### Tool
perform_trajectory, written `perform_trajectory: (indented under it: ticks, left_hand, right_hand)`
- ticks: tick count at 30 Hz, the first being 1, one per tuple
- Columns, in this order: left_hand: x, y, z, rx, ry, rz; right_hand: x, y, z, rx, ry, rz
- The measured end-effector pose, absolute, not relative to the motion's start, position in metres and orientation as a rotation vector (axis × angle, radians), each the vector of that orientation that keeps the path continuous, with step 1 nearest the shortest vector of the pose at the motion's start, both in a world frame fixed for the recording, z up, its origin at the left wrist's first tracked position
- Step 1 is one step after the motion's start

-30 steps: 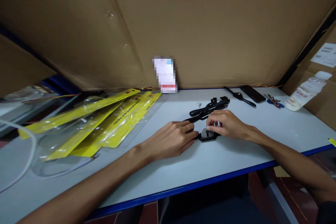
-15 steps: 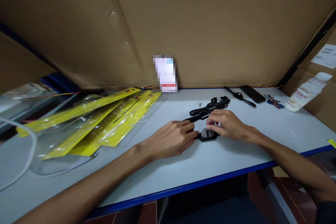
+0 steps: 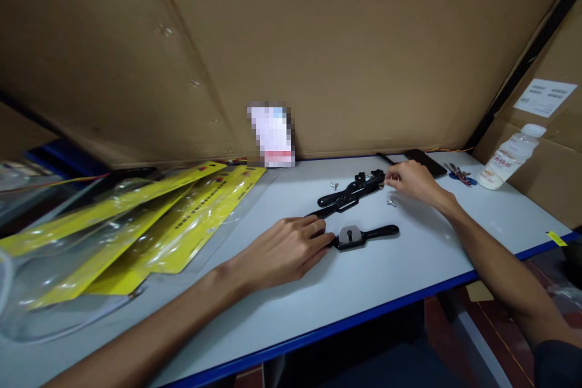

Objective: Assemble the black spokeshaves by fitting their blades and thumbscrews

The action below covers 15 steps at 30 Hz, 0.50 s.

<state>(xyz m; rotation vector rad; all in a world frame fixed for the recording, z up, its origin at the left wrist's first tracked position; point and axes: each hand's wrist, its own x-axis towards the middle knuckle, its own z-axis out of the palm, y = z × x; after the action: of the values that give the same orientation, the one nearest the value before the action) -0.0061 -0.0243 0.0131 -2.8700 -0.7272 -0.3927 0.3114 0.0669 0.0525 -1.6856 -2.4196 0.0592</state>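
A black spokeshave [image 3: 381, 231] with a grey blade plate [image 3: 350, 234] lies on the table, its right handle bare. My left hand [image 3: 295, 248] is closed around its left handle, which the fingers hide. Farther back, several more black spokeshaves [image 3: 350, 193] lie bunched together. My right hand [image 3: 413, 180] is at the right end of that bunch, fingers curled and tips together; whatever they pinch is too small to make out. A small silvery wing-shaped screw [image 3: 391, 202] lies below the right fingers. Another such screw [image 3: 334, 186] sits behind the bunch.
Yellow-carded plastic packages [image 3: 182, 230] spread over the left side, with a white cable [image 3: 91, 321] beside them. A blurred-out upright screen [image 3: 274, 136] leans on the cardboard wall. A black phone [image 3: 427, 162], keys [image 3: 460, 174] and a bottle [image 3: 509, 157] stand or lie at the back right.
My right hand has left the near spokeshave and moved back and right to the bunch, uncovering the right handle and a small screw. My left hand stays on the left handle. The view has shifted slightly.
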Motion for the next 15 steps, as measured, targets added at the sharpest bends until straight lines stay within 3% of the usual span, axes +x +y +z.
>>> perform_trajectory:
  ticks: [6,15]
  left_hand:
    - [-0.006,-0.024,0.014,-2.871,-0.719,-0.394]
    - [-0.005,-0.024,0.014,-2.871,-0.752,-0.352]
  right_hand:
    - [0.312,0.099,0.041,-1.809,-2.153,0.038]
    - [0.297,0.139,0.011,-1.866,-2.098,0.341]
